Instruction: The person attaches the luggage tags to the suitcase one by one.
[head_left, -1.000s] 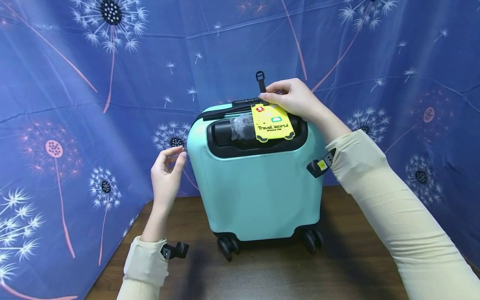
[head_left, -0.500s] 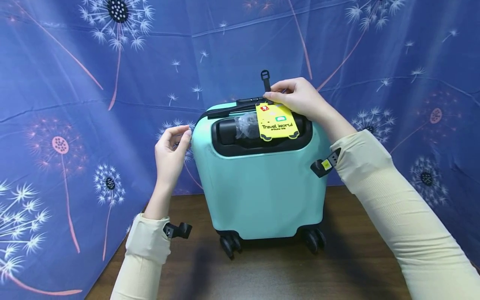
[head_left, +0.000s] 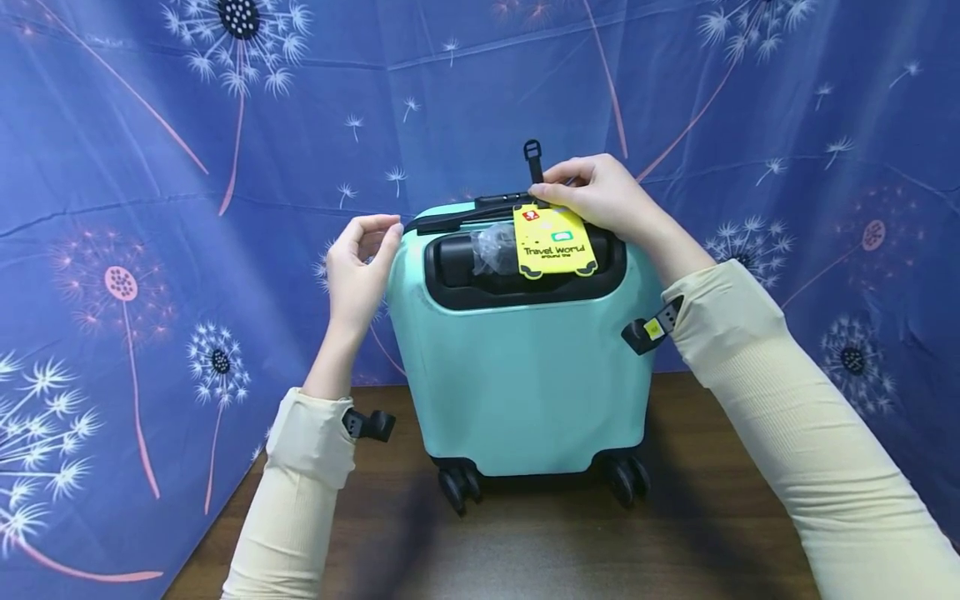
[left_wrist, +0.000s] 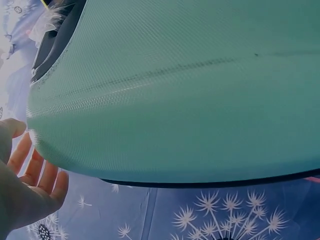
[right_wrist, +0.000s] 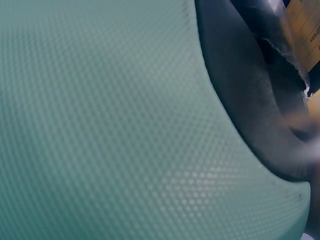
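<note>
A mint-green suitcase (head_left: 525, 383) stands upright on its black wheels in the head view. My right hand (head_left: 600, 196) pinches the black strap (head_left: 534, 160) of a yellow luggage tag (head_left: 555, 242) at the top, with the buckle end sticking up. The tag, printed "Travel World", hangs over the black handle recess (head_left: 450, 287). At the suitcase's upper left corner is my left hand (head_left: 362, 271), fingers loosely bent and holding nothing. In the left wrist view, its fingers (left_wrist: 34, 167) lie beside the green shell; whether they touch it I cannot tell.
Crumpled clear plastic (head_left: 493, 250) wraps the handle beside the tag. Below is a brown wooden table (head_left: 555, 542). A blue curtain (head_left: 465, 100) with dandelion prints hangs behind and around it.
My left hand has risen from beside the suitcase's left side to its upper left corner. The right hand keeps its pinch on the strap. The head view has shifted slightly.
</note>
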